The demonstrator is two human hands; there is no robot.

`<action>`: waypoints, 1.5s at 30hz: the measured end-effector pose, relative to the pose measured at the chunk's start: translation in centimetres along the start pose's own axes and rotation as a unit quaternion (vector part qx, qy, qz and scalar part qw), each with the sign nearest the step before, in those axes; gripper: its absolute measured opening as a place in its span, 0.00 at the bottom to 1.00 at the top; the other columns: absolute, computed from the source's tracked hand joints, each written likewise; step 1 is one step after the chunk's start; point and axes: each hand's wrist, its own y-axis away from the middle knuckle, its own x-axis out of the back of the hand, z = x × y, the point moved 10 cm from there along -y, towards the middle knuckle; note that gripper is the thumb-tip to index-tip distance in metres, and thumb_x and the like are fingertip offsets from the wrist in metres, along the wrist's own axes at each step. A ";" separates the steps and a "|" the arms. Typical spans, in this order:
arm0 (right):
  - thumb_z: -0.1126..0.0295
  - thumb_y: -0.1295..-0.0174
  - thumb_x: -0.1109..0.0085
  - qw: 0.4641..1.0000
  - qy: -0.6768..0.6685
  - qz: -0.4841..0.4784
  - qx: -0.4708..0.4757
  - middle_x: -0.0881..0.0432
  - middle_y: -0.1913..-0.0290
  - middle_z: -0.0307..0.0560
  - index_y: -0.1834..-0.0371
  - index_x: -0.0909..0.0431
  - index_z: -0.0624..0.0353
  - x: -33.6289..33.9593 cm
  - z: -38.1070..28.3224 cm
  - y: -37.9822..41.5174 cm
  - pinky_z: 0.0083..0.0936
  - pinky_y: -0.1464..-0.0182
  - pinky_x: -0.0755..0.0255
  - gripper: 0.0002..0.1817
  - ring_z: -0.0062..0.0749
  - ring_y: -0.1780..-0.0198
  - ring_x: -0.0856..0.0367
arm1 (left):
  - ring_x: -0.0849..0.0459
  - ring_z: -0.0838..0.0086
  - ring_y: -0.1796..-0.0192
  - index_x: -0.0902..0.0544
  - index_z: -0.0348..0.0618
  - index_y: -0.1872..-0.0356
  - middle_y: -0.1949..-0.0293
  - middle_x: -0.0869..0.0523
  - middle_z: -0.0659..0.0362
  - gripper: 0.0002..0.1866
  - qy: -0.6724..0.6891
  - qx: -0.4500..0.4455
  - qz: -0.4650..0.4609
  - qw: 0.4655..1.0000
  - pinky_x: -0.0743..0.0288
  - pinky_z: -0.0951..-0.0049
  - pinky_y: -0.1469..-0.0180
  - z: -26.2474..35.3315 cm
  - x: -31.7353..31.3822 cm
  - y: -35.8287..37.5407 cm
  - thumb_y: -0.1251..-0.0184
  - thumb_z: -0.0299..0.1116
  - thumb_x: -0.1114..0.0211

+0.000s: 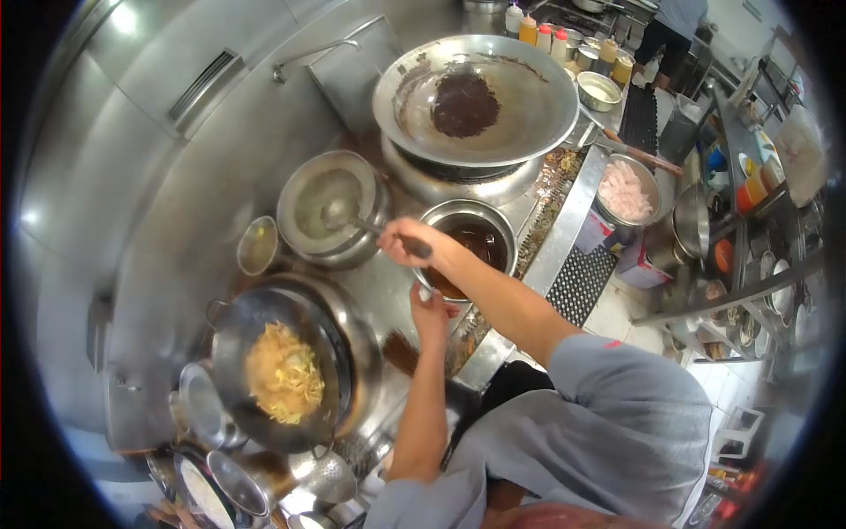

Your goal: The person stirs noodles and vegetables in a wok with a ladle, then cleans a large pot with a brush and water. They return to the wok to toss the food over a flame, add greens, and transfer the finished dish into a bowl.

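Note:
My right hand [408, 242] is closed round the dark handle of a ladle [339, 214], whose bowl sits in the pale, cloudy liquid of a round pot [289, 231]. Lower down, my left hand [432, 310] has its fingers curled at the near rim of a metal pot of dark liquid [500, 227]; part of the grip is hidden. My right forearm passes over that pot. On the lower left, a black wok [231, 348] holds yellowish noodle-like food [286, 375]. At the top, a large metal wok [538, 110] has a dark residue in its middle.
Pale pink raw pieces [626, 189] fill a bowl on the right. Squeeze bottles [544, 37] line the back counter, and a person [674, 26] stands beyond. A small bowl [257, 247] is left of the pale-liquid pot. A perforated skimmer [330, 479] and pans lie below the black wok.

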 end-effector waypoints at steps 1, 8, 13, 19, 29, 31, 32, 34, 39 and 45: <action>0.67 0.34 0.47 0.999 0.035 0.025 0.002 0.28 0.81 0.32 0.78 0.31 0.53 0.4 0.9 0.9 0.17 0.83 0.36 0.13 0.18 0.85 0.31 | 0.17 0.73 0.78 0.43 0.37 0.29 0.73 0.18 0.54 0.27 0.033 -0.004 -0.004 0.999 0.25 0.75 0.77 -0.2 -0.9 -0.1 0.24 0.28 0.45; 0.75 0.41 0.44 0.971 0.186 0.131 0.067 0.27 0.78 0.40 0.59 0.26 0.64 0.5 2.7 9.7 0.24 0.84 0.39 0.08 0.22 0.84 0.32 | 0.16 0.69 0.62 0.24 0.34 0.48 0.61 0.16 0.52 0.18 0.221 0.104 0.027 0.969 0.18 0.70 0.62 -5.0 6.6 -8.5 0.22 0.41 0.48; 0.72 0.44 0.47 0.812 0.543 0.200 0.079 0.21 0.74 0.53 0.42 0.32 0.73 0.4 1.6 14.1 0.33 0.74 0.27 0.25 0.38 0.77 0.20 | 0.17 0.58 0.59 0.25 0.30 0.53 0.61 0.19 0.47 0.13 0.241 0.164 0.118 0.949 0.16 0.62 0.58 -5.3 14.1 -21.4 0.28 0.32 0.42; 0.69 0.40 0.47 0.545 0.780 0.280 0.130 0.18 0.57 0.75 0.43 0.33 0.72 -5.0 -3.8 11.2 0.51 0.52 0.25 0.24 0.64 0.53 0.18 | 0.22 0.70 0.72 0.22 0.39 0.63 0.74 0.22 0.59 0.15 0.153 0.128 0.011 0.980 0.25 0.71 0.68 -2.7 10.4 -22.1 0.23 0.41 0.47; 0.61 0.33 0.43 0.973 0.119 0.115 0.158 0.18 0.72 0.45 0.65 0.22 0.63 -2.5 3.9 0.1 0.28 0.73 0.30 0.14 0.31 0.77 0.22 | 0.18 0.64 0.65 0.21 0.42 0.62 0.70 0.19 0.57 0.12 0.306 0.109 -0.035 0.945 0.19 0.65 0.55 6.7 6.0 -12.5 0.25 0.40 0.43; 0.58 0.32 0.41 0.984 0.045 0.081 0.152 0.22 0.75 0.40 0.69 0.21 0.58 -3.0 6.1 3.0 0.24 0.76 0.33 0.15 0.27 0.78 0.25 | 0.20 0.67 0.67 0.23 0.42 0.64 0.71 0.20 0.58 0.11 0.269 0.100 -0.059 0.956 0.21 0.65 0.54 5.8 7.5 -12.6 0.26 0.38 0.44; 0.57 0.32 0.40 0.983 -0.024 0.086 0.159 0.23 0.76 0.39 0.69 0.21 0.58 -2.3 7.5 3.7 0.23 0.76 0.34 0.15 0.27 0.78 0.25 | 0.23 0.69 0.69 0.26 0.42 0.66 0.71 0.21 0.60 0.10 0.233 0.098 -0.084 0.964 0.24 0.66 0.54 5.8 7.9 -12.2 0.27 0.37 0.45; 0.58 0.31 0.41 0.995 -0.011 -0.089 0.034 0.21 0.75 0.36 0.65 0.21 0.53 0.5 11.5 4.3 0.21 0.74 0.31 0.11 0.23 0.76 0.23 | 0.26 0.72 0.72 0.30 0.43 0.70 0.74 0.25 0.63 0.09 0.204 0.066 -0.039 0.976 0.25 0.65 0.54 8.8 9.3 -9.3 0.27 0.32 0.48; 0.64 0.29 0.50 0.955 0.117 0.201 0.185 0.22 0.77 0.41 0.72 0.23 0.56 14.0 10.7 -3.0 0.25 0.75 0.31 0.13 0.27 0.78 0.25 | 0.32 0.78 0.78 0.30 0.44 0.70 0.76 0.28 0.65 0.09 0.327 0.149 -0.112 0.926 0.27 0.72 0.64 11.7 9.5 -1.9 0.26 0.31 0.49; 0.68 0.32 0.54 0.926 0.015 0.283 0.250 0.23 0.79 0.47 0.75 0.24 0.57 18.3 7.6 -11.3 0.29 0.75 0.29 0.13 0.33 0.81 0.25 | 0.31 0.79 0.81 0.29 0.43 0.71 0.78 0.28 0.64 0.08 0.186 0.216 -0.054 0.957 0.30 0.75 0.72 11.1 11.5 5.7 0.34 0.30 0.41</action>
